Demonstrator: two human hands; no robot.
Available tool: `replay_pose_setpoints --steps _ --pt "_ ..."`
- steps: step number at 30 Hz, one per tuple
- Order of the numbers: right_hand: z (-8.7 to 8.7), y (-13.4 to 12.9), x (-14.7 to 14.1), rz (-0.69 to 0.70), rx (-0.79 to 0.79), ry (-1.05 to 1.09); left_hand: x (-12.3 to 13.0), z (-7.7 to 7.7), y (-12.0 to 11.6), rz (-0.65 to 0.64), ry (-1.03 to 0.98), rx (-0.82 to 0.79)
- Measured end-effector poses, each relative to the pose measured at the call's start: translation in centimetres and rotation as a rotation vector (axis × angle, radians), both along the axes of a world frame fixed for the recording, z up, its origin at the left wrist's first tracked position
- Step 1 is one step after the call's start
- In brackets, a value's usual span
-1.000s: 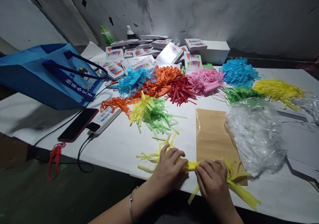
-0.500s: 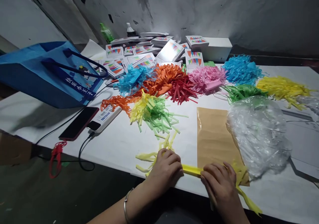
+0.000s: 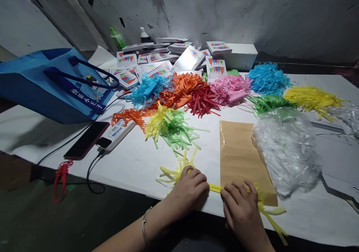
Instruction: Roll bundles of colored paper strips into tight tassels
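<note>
A yellow paper tassel [image 3: 215,188] lies near the front edge of the white-covered table, its flat middle stretched between my hands. My left hand [image 3: 193,186] is closed over its left part, with fringe fanning out beyond the fingers. Closed around the right part, my right hand [image 3: 241,203] rests by the bottom of a brown envelope [image 3: 238,151], and yellow strips hang out past it. My fingertips hide some of the paper. Just behind are a yellow and green tassel bundle [image 3: 174,128] and a crumpled clear plastic bag [image 3: 286,151].
Orange [image 3: 185,89], pink [image 3: 231,89], blue [image 3: 267,78] and yellow [image 3: 312,98] tassels line the middle. Small printed boxes [image 3: 189,58] pile up by the wall. At left are a blue bag [image 3: 56,87], a phone [image 3: 86,140] and a white power bank [image 3: 114,134].
My hands have come closer together, so less of the yellow middle shows between them. The fringe at both ends has shifted. The whole view has moved slightly.
</note>
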State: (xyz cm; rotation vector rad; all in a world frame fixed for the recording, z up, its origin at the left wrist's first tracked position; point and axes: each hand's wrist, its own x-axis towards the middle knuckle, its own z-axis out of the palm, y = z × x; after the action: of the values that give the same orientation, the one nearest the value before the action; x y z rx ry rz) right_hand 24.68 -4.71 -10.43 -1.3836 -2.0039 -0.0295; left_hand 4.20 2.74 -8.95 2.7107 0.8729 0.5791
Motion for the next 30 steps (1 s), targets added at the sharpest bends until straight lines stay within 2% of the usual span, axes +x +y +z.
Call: replay_pose_setpoints --steps 5,10,14,18,21,24,27,30 --pt "-0.1 -0.5 -0.3 0.064 -0.028 0.014 -0.9 -0.2 -1.2 -0.080 -0.044 -0.019" --pt "-0.7 -0.9 -0.6 0.090 -0.001 0.025 -0.9 -0.4 -2.2 -0.077 -0.103 -0.051" --pt "-0.7 -0.7 -0.8 0.102 -0.008 0.001 -0.6 -0.8 -2.4 0.014 -0.177 -0.018" --pt "-0.7 -0.6 -1.0 0.095 0.016 -0.059 -0.3 -1.1 -2.7 0.059 -0.162 0.038" --pt "-0.9 -0.8 -0.8 0.019 -0.003 -0.077 -0.2 -0.7 -3.1 0.152 -0.110 0.027" --pt "-0.9 -0.9 -0.6 -0.074 -0.046 -0.075 0.2 0.2 -3.5 0.238 -0.038 -0.055" --pt "-0.5 -0.7 -0.9 -0.115 -0.115 -0.095 0.9 0.7 -3.7 0.308 0.028 -0.088" --pt "0.3 -0.1 -1.5 -0.164 -0.193 -0.147 1.6 0.6 -3.7 0.391 0.090 -0.067"
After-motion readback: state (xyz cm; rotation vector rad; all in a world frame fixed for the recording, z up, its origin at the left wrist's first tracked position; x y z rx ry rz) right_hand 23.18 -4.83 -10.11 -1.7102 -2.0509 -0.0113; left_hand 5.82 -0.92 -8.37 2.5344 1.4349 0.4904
